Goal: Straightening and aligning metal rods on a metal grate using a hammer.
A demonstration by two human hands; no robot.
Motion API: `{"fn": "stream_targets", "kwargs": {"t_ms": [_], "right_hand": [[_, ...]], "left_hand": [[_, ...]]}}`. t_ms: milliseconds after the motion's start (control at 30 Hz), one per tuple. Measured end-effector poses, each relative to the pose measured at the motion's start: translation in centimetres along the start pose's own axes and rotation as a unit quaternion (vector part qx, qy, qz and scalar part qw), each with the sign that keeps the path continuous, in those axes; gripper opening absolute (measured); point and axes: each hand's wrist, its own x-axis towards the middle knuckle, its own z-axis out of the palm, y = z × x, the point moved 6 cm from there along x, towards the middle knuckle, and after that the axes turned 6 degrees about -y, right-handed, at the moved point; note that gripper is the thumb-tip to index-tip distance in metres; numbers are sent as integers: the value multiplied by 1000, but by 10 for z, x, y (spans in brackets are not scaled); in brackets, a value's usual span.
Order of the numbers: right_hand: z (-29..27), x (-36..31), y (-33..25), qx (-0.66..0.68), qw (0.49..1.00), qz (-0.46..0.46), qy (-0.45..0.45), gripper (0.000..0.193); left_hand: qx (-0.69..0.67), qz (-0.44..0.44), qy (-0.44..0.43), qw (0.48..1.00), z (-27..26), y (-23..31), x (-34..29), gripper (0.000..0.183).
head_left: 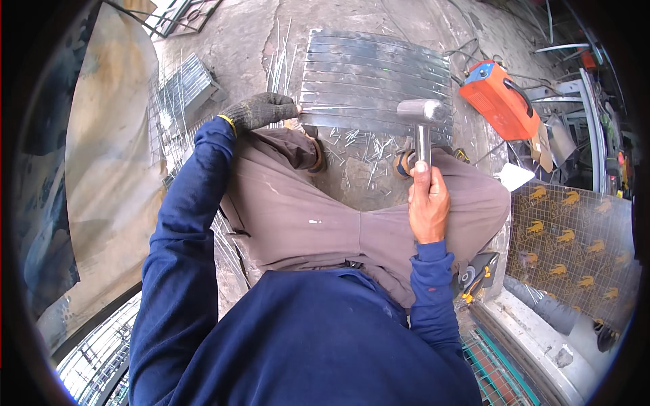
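My right hand (pixel 428 203), bare, grips the metal handle of a hammer (pixel 421 111). Its steel head is raised over the near right part of a slatted sheet of metal (pixel 372 78) on the ground. A dark knit glove with a yellow cuff covers my left hand (pixel 264 110), the fingertips left bare. Those fingers are closed at the sheet's near left corner, pinching the end of a thin metal strip (pixel 338 109). Several short cut metal rods (pixel 369 150) lie scattered between my feet, just below the sheet.
An orange welding machine (pixel 497 101) with a black handle stands right of the sheet. Long thin rods (pixel 279 64) lie left of it, near a block of bundled metal (pixel 189 84). A patterned board (pixel 575 237) and an angle grinder (pixel 470 276) are at my right.
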Motion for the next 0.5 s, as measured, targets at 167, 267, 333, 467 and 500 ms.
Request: {"fn": "stream_targets", "kwargs": {"t_ms": [167,267,333,467,500], "right_hand": [[-3,-1,11,-6,1000,15,-9,52],[-2,1,11,3,1000,18,-17,52],[-1,3,3,11,1000,18,-19,51],[-1,4,-23,54,998,-24,-5,48],[0,4,-26,71,996,-44,0,47]], "left_hand": [[69,-10,-24,997,9,12,3,45],[71,-23,-35,997,14,13,5,46],[75,-19,-28,997,14,17,5,42],[88,-23,-21,996,12,11,6,41],[83,-25,-20,996,12,9,5,41]]}}
